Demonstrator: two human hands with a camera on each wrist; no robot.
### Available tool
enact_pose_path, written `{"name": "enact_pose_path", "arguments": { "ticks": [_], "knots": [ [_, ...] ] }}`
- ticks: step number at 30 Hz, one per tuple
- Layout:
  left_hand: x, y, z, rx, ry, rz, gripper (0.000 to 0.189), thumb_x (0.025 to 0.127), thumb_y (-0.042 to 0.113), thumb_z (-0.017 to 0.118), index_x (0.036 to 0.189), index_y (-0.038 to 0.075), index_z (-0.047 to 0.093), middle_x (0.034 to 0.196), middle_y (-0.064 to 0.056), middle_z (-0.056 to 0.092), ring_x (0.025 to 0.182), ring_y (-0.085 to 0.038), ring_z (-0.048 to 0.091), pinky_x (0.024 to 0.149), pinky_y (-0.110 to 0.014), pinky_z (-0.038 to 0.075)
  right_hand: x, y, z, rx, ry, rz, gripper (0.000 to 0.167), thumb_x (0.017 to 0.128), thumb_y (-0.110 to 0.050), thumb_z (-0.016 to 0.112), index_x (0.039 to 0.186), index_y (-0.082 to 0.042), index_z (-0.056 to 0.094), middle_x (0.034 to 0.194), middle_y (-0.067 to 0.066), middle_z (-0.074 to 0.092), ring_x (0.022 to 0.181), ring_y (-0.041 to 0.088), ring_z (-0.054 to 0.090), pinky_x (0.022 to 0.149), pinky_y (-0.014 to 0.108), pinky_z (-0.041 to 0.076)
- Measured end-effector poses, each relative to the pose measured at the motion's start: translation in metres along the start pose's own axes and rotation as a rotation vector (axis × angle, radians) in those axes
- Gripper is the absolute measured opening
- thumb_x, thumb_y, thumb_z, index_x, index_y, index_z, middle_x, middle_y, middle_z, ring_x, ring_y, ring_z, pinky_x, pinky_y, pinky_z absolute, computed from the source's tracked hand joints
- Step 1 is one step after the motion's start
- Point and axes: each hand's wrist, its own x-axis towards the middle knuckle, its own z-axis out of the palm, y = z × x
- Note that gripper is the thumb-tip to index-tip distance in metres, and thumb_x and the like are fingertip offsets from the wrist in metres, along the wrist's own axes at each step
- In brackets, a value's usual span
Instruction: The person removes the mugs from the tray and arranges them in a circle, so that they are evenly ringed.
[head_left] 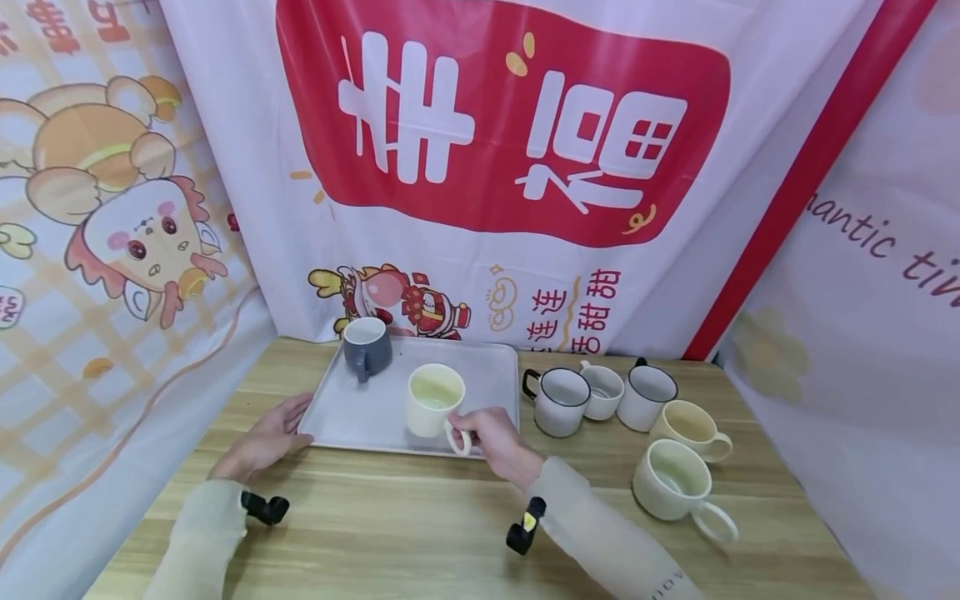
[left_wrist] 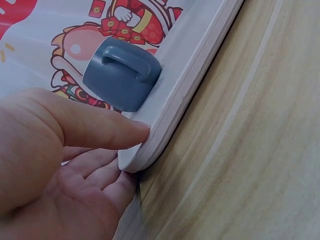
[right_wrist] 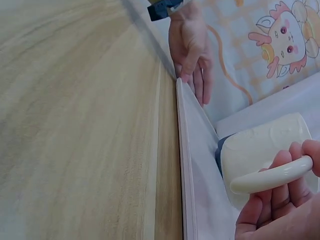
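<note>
By its handle, my right hand (head_left: 498,442) holds a pale cream-green mug (head_left: 431,400), upright over the front right part of a light grey tray (head_left: 390,429). Curled fingers pass through that handle in the right wrist view. My left hand (head_left: 272,433) is at the tray's front left corner, its thumb (left_wrist: 132,132) on the rim and the other fingers against the outside and underside. Toward the back left of the tray stands a blue-grey mug (head_left: 367,348), handle facing me.
Right of the tray stand several mugs: a white one with a black rim (head_left: 561,402), a small white one (head_left: 602,390), another black-rimmed one (head_left: 647,395), a yellowish one (head_left: 688,429) and a pale green one (head_left: 671,481). Printed cloth (head_left: 495,275) hangs behind the wooden table (head_left: 390,533).
</note>
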Motion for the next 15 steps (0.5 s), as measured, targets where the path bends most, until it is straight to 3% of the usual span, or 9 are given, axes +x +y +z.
{"name": "enact_pose_path", "arguments": {
  "ticks": [8, 15],
  "knots": [
    [0.000, 0.002, 0.000, -0.015, -0.008, 0.015, 0.085, 0.098, -0.006, 0.058, 0.164, -0.012, 0.004, 0.172, -0.036, 0.003, 0.158, -0.059, 0.010, 0.130, -0.065, 0.016, -0.045, -0.015, -0.031, -0.027, 0.011, 0.017, 0.022, 0.099, -0.013, 0.067, 0.090, 0.006, 0.073, 0.075, 0.000, 0.066, 0.075, 0.015, 0.058, 0.076, 0.025, 0.050],
    [0.001, -0.003, -0.001, -0.007, -0.008, 0.016, 0.085, 0.099, -0.005, 0.059, 0.164, -0.012, 0.005, 0.172, -0.036, 0.004, 0.158, -0.058, 0.011, 0.129, -0.065, 0.016, -0.082, -0.013, -0.067, -0.076, 0.042, 0.031, 0.021, 0.100, -0.013, 0.065, 0.093, 0.005, 0.074, 0.072, -0.003, 0.065, 0.074, 0.014, 0.059, 0.076, 0.025, 0.049]
  ]
}}
